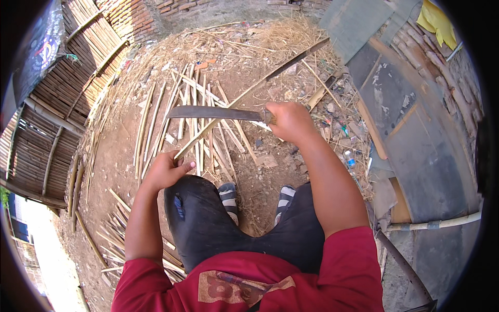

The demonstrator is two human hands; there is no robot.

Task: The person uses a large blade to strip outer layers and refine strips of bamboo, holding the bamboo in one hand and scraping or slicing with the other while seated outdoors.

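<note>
My right hand (291, 122) is closed round the handle of a machete (208, 112), whose long dark blade points left. In my left hand (169, 170), near my left knee, is the near end of a long bamboo strip (247, 96). The strip slants away to the far right, pale along its near part and dark toward its far end. Blade and strip cross in front of me; whether they touch, I cannot tell. Beyond my feet, several cut bamboo strips (145, 127) lie loosely on the dirt. Another heap of strips (117, 236) lies beside my left leg.
A bamboo-slat wall (78, 99) stands on the left, and a brick wall (182, 11) at the back. Dark sheet panels (426, 156) lean along the right. Dry straw (296, 36) and a plastic bottle (350, 158) lie on the littered ground.
</note>
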